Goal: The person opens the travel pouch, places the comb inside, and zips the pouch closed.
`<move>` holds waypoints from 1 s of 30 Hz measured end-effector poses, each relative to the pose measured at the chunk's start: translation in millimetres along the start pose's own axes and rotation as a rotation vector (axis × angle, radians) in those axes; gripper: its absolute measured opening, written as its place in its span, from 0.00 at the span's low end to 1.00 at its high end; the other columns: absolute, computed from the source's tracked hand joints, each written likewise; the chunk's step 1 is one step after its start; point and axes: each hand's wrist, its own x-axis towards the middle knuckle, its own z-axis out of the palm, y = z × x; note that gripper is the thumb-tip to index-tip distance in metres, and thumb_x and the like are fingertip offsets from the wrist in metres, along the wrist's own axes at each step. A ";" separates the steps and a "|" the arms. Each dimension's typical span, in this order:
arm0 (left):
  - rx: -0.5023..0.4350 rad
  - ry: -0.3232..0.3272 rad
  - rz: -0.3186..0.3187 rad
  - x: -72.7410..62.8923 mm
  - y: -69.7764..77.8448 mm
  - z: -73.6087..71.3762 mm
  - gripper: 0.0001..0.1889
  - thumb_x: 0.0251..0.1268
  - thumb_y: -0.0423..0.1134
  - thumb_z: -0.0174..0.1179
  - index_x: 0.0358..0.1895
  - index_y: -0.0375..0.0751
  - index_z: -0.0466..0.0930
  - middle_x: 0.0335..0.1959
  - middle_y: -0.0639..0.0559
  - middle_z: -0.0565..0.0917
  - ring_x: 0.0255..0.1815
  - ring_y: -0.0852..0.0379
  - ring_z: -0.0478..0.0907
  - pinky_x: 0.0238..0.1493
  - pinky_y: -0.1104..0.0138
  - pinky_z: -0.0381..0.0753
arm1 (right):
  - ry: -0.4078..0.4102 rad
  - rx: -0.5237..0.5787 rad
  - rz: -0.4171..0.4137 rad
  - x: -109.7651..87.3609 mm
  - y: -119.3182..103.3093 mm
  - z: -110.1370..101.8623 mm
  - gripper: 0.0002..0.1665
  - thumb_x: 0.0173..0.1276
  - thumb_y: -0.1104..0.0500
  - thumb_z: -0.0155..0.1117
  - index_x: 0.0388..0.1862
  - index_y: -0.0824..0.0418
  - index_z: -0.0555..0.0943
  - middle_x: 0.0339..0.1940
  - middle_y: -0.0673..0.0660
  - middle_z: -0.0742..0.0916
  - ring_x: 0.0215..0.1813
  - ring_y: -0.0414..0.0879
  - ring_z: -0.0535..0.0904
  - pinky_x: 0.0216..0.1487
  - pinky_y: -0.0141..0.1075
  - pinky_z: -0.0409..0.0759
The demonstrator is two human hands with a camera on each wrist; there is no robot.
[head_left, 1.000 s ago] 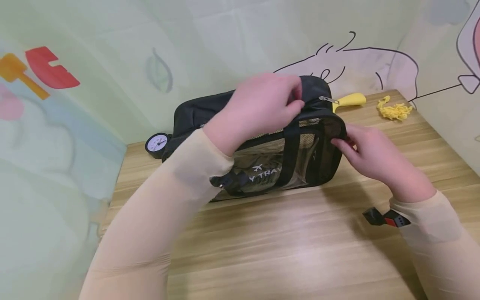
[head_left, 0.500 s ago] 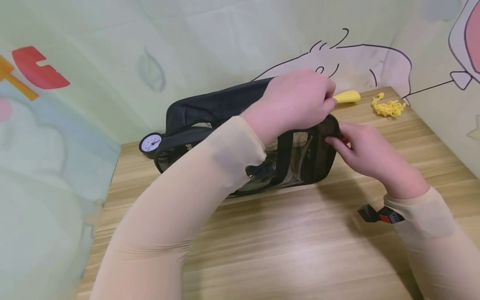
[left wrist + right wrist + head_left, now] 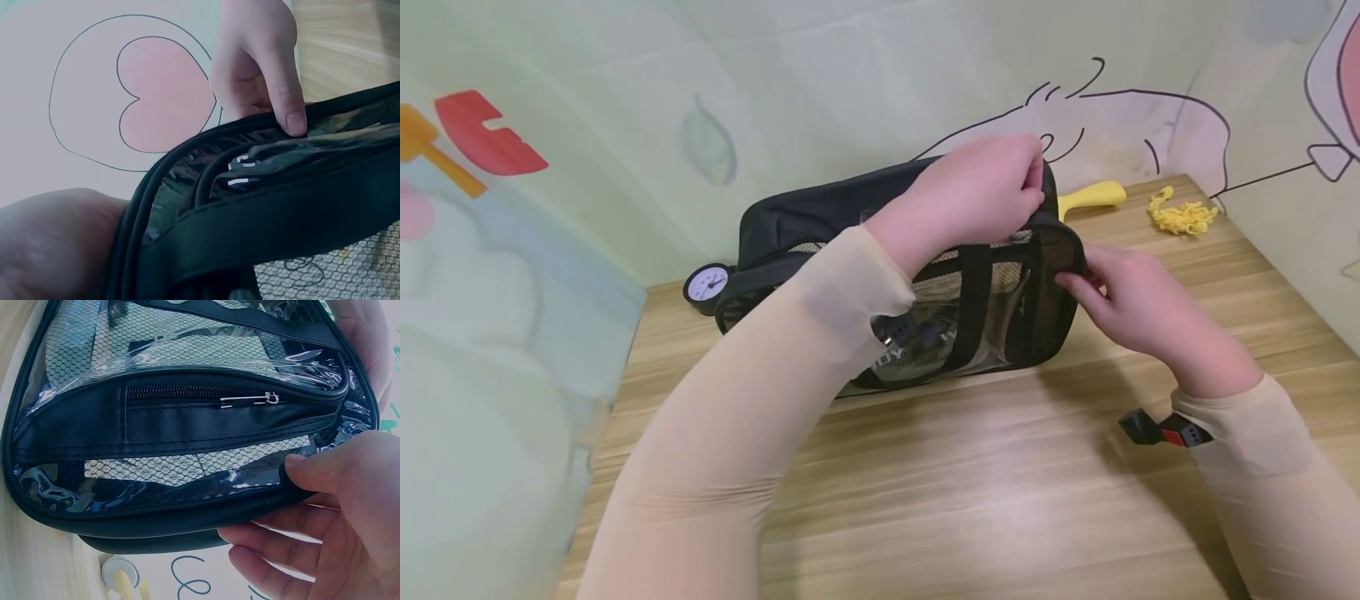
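Note:
A black travel bag [image 3: 973, 308] with clear panels and mesh stands on the wooden table. My left hand [image 3: 966, 192] is over the right end of its top, thumb and fingertips pinched together where the zipper runs; the hand hides the pull. My right hand [image 3: 1138, 300] grips the bag's right end edge, thumb on the near side. In the right wrist view that right hand [image 3: 331, 512] has its thumb on the clear panel and its fingers under the black trim. A second metal zipper pull [image 3: 247, 400] lies on the end pocket.
A round black dial gauge [image 3: 707, 286] stands beyond the bag's left end. Behind its right end lies a yellow handle [image 3: 1093, 197], with a tangle of yellow cord [image 3: 1183, 215] farther right. A printed curtain [image 3: 820, 92] hangs along the table's back edge.
My left hand has moved right along the bag's top to the zipper pull, then slightly back left. The pull, visible a second ago, is covered now. My right hand keeps its grip.

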 end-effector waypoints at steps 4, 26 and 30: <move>-0.056 -0.008 0.004 2.5 -2.4 1.4 0.08 0.79 0.38 0.43 0.54 0.48 0.68 0.45 0.55 0.78 0.44 0.58 0.75 0.44 0.69 0.72 | -0.002 0.006 -0.010 -0.3 1.7 0.4 0.05 0.73 0.62 0.67 0.35 0.58 0.82 0.27 0.52 0.86 0.29 0.45 0.80 0.30 0.41 0.74; -0.054 0.087 0.024 -2.3 -17.0 -6.9 0.08 0.81 0.37 0.48 0.56 0.47 0.65 0.43 0.52 0.76 0.42 0.55 0.73 0.44 0.67 0.71 | -0.017 0.008 -0.006 0.6 1.3 0.7 0.04 0.74 0.61 0.67 0.36 0.57 0.83 0.25 0.50 0.84 0.27 0.43 0.76 0.29 0.39 0.72; -0.091 0.077 -0.003 -8.3 -31.1 -15.0 0.07 0.81 0.36 0.50 0.54 0.46 0.65 0.40 0.53 0.75 0.39 0.55 0.73 0.43 0.67 0.72 | -0.030 0.006 -0.010 -0.3 -1.3 -2.7 0.03 0.74 0.61 0.67 0.37 0.57 0.84 0.26 0.50 0.86 0.28 0.43 0.77 0.31 0.40 0.73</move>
